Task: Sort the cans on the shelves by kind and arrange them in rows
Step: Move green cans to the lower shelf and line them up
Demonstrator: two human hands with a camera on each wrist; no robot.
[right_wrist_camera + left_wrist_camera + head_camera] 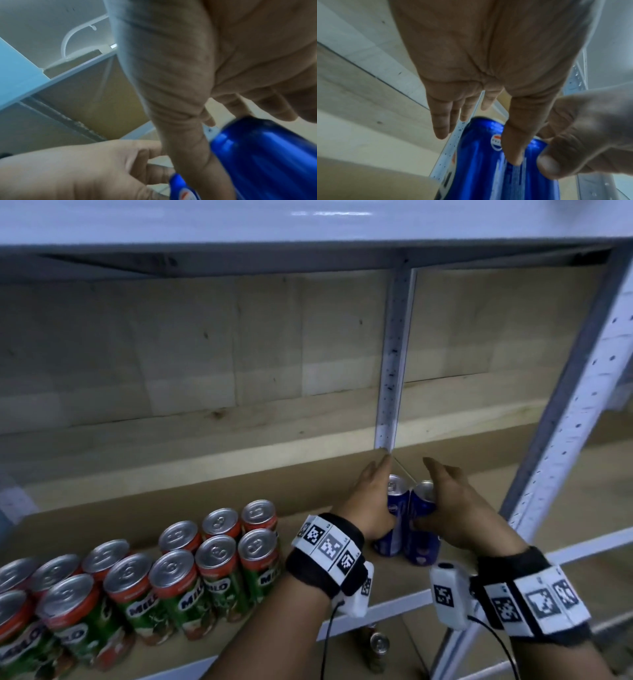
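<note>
Two blue cans are stood upright, side by side and touching, near the shelf's [308, 494] right end, close to its front edge and in front of the rear post [394, 354]. The left can [394, 508] is flanked by the left hand [368, 501]: its thumb is laid against the can's front near the seam between the cans, while the fingers [441, 121] are held straight and slightly spread along the far side, not curled round it. The right can [423, 529] is bracketed the same way by the right hand [459, 508], thumb in front, fingers extended past the can's top. Neither can appears clamped; both seem only pressed between flat hands.

Each can's long axis is vertical and lies between the two palms, so each hand is nearest its own can. The pair is well apart from the Milo cans [191, 570], which are ranked in two rows toward the shelf's left. Squaring the blue pair into a row is judged to be the step in hand.
</note>
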